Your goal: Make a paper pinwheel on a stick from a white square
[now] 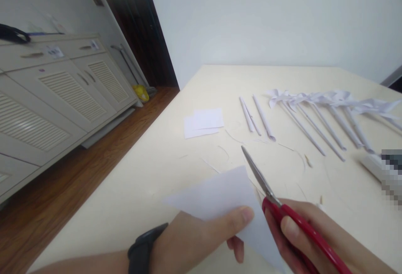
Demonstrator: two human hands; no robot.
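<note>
My left hand (pixel 201 240), with a dark watch on its wrist, pinches a sheet of white paper (pixel 216 190) between thumb and fingers above the table. Beside the paper's right edge, my right hand (pixel 301 228) grips red-handled scissors (pixel 259 173). Their blades are together and point up and away from me. The scissors are close to the paper; whether they touch it I cannot tell. Thin paper strips (pixel 210 165) lie scattered on the table just beyond both hands.
Two overlapping paper pieces (pixel 204 122) lie further back on the table (pixel 150 186). Right of them are rolled paper tubes (pixel 264 117), then several paper pinwheels on sticks (pixel 326 125). A white object (pixel 375 167), partly blurred out, sits at the right edge. Cabinets (pixel 65 85) stand left.
</note>
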